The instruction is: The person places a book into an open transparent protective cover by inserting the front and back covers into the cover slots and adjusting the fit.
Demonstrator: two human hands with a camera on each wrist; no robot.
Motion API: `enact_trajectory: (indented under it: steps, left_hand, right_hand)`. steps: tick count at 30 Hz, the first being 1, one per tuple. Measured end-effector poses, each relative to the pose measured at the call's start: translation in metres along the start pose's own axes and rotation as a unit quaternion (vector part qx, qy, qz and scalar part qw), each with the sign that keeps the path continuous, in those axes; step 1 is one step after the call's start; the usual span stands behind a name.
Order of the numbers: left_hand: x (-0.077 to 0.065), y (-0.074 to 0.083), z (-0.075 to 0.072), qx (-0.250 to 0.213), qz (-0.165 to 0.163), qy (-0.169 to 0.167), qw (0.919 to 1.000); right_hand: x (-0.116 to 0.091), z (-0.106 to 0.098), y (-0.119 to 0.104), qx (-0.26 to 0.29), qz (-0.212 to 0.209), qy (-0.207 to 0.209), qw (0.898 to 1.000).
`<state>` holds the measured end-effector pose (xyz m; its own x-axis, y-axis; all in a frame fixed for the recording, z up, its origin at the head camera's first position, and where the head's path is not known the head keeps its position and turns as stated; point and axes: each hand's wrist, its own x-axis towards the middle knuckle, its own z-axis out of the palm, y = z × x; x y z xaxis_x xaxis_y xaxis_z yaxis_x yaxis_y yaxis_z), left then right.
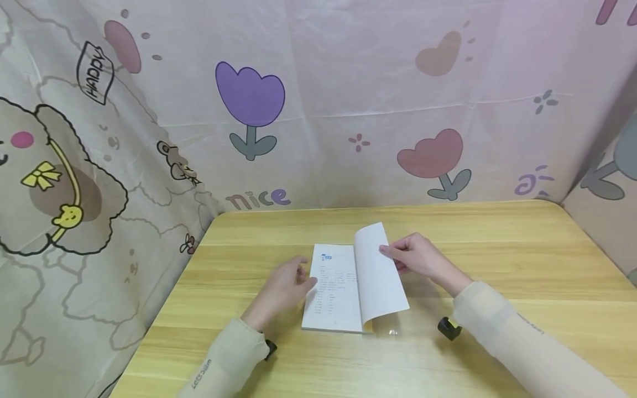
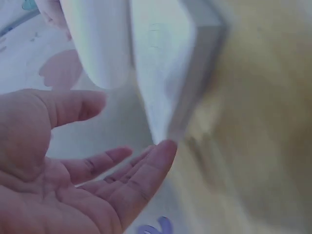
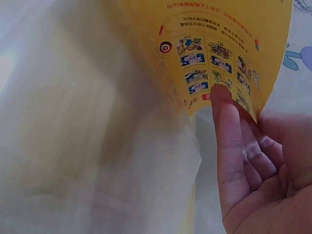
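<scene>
A book (image 1: pixel 335 298) lies open on the table, its left page printed with small text and a blue heading. My right hand (image 1: pixel 415 257) pinches the outer edge of the raised cover (image 1: pixel 380 276), whose inner side is white. Seen from the right wrist, the cover's outer side (image 3: pixel 219 22) is yellow with small printed pictures, and the right fingers (image 3: pixel 229 146) are against it. My left hand (image 1: pixel 285 284) is at the book's left edge with fingers spread and relaxed. In the left wrist view its fingertip appears at the book's corner; whether it touches cannot be told.
The wood-grain table (image 1: pixel 229 365) extends around the book. A clear, glossy sheet (image 3: pixel 146 195) seems to lie under the raised cover. Black wrist devices (image 1: pixel 449 328) show beneath the sleeves. A patterned cloth (image 1: pixel 338 66) hangs behind and at the sides.
</scene>
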<state>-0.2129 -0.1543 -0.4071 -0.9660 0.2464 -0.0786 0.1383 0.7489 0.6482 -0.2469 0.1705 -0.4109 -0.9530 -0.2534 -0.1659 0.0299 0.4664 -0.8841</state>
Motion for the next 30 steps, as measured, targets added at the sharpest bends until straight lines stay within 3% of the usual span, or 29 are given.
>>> enact_trajectory:
  steps: [3, 6, 13, 19, 30]
  left_hand:
    - [0.005, 0.014, 0.003, 0.022, 0.032, -0.007, 0.9992]
    - [0.009, 0.028, 0.011, 0.023, 0.063, -0.035, 0.9971]
    - [0.023, 0.046, 0.040, 0.048, 0.138, -0.098, 0.9844]
    - [0.028, 0.052, 0.054, 0.069, 0.137, -0.118, 0.9811]
    - [0.030, 0.060, 0.061, 0.081, 0.109, -0.136, 0.9814]
  right_hand:
    - [-0.002, -0.001, 0.000, -0.007, 0.001, -0.001, 1.000]
    - [-0.004, 0.000, 0.001, -0.016, -0.003, -0.002, 1.000]
    - [-0.007, 0.001, 0.005, -0.054, -0.028, 0.005, 0.998]
    - [-0.007, -0.001, 0.010, -0.143, -0.053, 0.036, 0.988]
    - [-0.015, -0.001, 0.018, -0.218, -0.083, 0.079, 0.969]
